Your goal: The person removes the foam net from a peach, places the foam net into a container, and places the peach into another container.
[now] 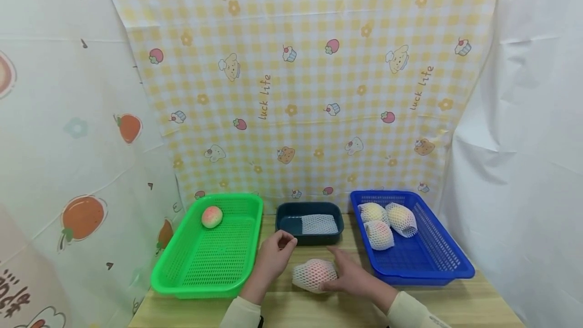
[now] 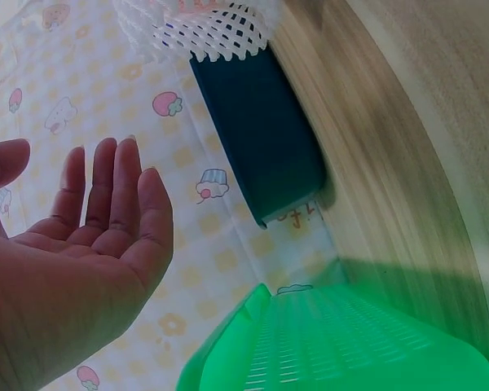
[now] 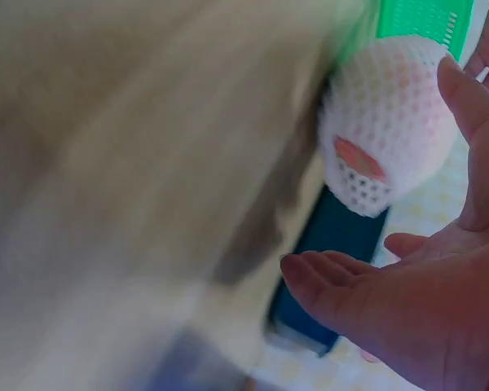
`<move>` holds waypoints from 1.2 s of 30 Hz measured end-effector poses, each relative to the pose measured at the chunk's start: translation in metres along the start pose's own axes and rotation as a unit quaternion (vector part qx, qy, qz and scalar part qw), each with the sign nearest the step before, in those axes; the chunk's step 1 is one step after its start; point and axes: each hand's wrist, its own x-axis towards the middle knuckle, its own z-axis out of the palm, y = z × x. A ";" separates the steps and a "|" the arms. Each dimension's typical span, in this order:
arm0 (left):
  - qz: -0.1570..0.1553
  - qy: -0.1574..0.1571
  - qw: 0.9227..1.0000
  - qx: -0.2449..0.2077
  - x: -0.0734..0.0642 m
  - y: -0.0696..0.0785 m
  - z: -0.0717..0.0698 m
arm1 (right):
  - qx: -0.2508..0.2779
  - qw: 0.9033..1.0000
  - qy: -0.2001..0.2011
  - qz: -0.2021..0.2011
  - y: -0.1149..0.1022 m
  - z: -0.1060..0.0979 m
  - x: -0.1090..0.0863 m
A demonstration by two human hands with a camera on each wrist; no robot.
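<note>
A peach in a white foam net sleeve (image 1: 314, 275) lies on the wooden table between my hands; pink skin shows through the mesh and at the sleeve's end. My right hand (image 1: 352, 276) is spread beside it. The thumb (image 3: 464, 94) overlaps the sleeve's edge, while the other fingers stand apart from it; whether the thumb touches cannot be told. My left hand (image 1: 275, 254) hovers left of the peach with loosely bent fingers and holds nothing. Behind the hands is a dark teal bin (image 1: 288, 224) with a flat foam net sleeve (image 1: 320, 224) inside.
To the left is a green basket (image 1: 257, 237) with one bare peach (image 1: 211, 216) near its back. On the right, a blue basket (image 1: 430, 262) holds three net-wrapped fruits (image 1: 380, 235). A checked cloth (image 1: 314, 135) hangs behind the table.
</note>
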 end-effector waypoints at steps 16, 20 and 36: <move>-0.019 0.000 1.000 -0.005 -0.001 -0.001 0.001 | 0.089 0.993 -0.078 -0.013 0.011 0.021 0.012; -0.019 0.001 1.000 -0.003 0.000 -0.001 0.000 | 0.093 0.992 -0.081 -0.022 0.008 0.022 0.013; 0.003 0.008 0.998 -0.070 0.001 0.002 -0.007 | 0.108 0.990 0.061 -0.063 -0.015 -0.001 0.012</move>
